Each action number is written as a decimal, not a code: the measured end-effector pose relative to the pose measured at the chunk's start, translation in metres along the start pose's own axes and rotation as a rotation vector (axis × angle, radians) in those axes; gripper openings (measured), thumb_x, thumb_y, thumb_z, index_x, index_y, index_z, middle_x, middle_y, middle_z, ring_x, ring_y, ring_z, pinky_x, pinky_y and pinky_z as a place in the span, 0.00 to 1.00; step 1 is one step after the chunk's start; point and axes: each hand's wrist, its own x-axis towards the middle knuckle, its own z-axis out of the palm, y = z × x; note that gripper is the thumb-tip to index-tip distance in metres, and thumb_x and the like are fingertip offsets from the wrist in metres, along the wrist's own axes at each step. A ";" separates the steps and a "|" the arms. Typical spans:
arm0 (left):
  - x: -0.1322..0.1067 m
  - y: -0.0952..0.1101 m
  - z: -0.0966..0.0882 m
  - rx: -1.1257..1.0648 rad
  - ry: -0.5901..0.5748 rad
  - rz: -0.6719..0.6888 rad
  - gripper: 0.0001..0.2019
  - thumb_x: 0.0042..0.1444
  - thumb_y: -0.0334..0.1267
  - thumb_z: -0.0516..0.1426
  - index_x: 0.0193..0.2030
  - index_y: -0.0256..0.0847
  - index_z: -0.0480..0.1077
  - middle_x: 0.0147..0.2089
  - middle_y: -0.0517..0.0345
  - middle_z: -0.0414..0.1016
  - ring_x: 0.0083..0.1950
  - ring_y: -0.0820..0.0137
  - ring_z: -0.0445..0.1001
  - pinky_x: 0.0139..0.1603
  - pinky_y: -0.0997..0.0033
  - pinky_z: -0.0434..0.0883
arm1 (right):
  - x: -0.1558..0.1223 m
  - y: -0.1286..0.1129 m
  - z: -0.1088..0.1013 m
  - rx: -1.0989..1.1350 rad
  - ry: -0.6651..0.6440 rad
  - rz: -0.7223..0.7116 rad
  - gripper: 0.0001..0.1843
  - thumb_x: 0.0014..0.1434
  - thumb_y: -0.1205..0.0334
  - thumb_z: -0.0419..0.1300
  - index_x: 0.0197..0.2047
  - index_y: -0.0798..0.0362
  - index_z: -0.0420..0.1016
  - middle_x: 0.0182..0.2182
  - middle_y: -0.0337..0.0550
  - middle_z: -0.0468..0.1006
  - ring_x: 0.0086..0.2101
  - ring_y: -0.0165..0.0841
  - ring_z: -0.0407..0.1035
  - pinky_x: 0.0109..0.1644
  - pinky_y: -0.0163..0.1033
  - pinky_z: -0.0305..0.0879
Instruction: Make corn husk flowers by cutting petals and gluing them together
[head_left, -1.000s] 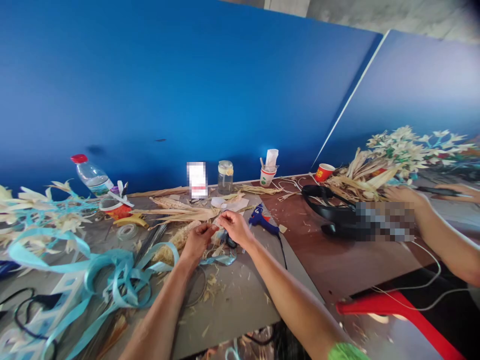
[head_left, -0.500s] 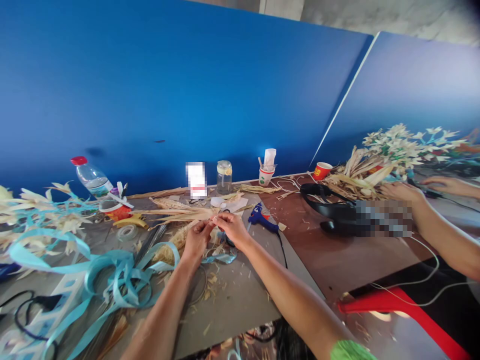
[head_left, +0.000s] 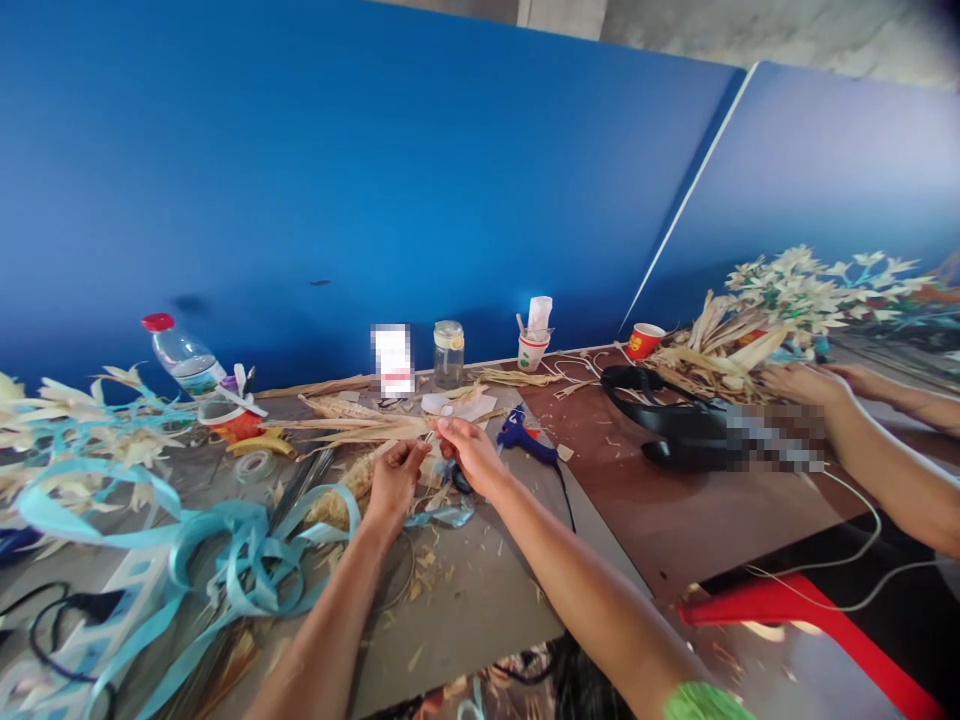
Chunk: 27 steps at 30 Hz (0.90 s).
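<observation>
Over the middle of the table, my left hand [head_left: 397, 478] is closed in a pinch, its fingertips on something small and thin that I cannot make out. Just right of it my right hand [head_left: 466, 452] also has its fingers pinched together, close to the left fingertips; what it holds is too small to name. Behind both hands lie dry corn husks [head_left: 367, 428]. A blue glue gun [head_left: 525, 437] rests to the right of my right hand. Loops of light blue ribbon [head_left: 232, 560] lie left of my left forearm.
A tilted water bottle [head_left: 184, 360], a red cup [head_left: 229, 418] and a tape roll [head_left: 253, 466] are at the left. Along the back stand a glass jar [head_left: 448, 362] and a paper cup [head_left: 533, 350]. Another person's hand [head_left: 806, 385] works at right beside a black headset-like object [head_left: 675, 420].
My two hands, which were touching at the fingertips, have drawn slightly apart. My right hand has turned a little. The other person's hands at right have shifted.
</observation>
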 end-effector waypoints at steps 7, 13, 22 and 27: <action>-0.002 -0.001 0.003 0.005 -0.052 0.018 0.19 0.46 0.53 0.60 0.27 0.35 0.70 0.18 0.67 0.55 0.20 0.79 0.50 0.21 0.76 0.48 | -0.002 0.001 0.003 -0.082 0.027 -0.027 0.15 0.42 0.51 0.66 0.25 0.55 0.73 0.14 0.31 0.61 0.20 0.24 0.51 0.25 0.34 0.43; -0.003 -0.002 0.001 -0.054 -0.026 -0.007 0.22 0.47 0.56 0.58 0.32 0.35 0.72 0.18 0.68 0.54 0.20 0.79 0.52 0.21 0.76 0.48 | -0.001 0.000 0.003 0.019 0.060 -0.022 0.15 0.41 0.52 0.66 0.22 0.55 0.70 0.13 0.30 0.60 0.19 0.23 0.51 0.25 0.34 0.44; 0.000 -0.006 0.005 0.013 0.008 0.151 0.18 0.43 0.47 0.62 0.37 0.35 0.71 0.21 0.66 0.60 0.23 0.77 0.55 0.24 0.76 0.53 | -0.002 0.002 0.008 0.179 0.060 0.040 0.15 0.37 0.54 0.69 0.20 0.54 0.70 0.14 0.31 0.62 0.18 0.22 0.52 0.25 0.33 0.47; 0.000 -0.008 0.004 0.095 0.022 0.212 0.13 0.48 0.44 0.60 0.34 0.36 0.71 0.24 0.62 0.65 0.25 0.74 0.60 0.27 0.75 0.57 | -0.006 0.003 0.012 0.214 0.031 0.077 0.16 0.36 0.54 0.70 0.21 0.55 0.71 0.16 0.32 0.66 0.19 0.22 0.52 0.25 0.33 0.46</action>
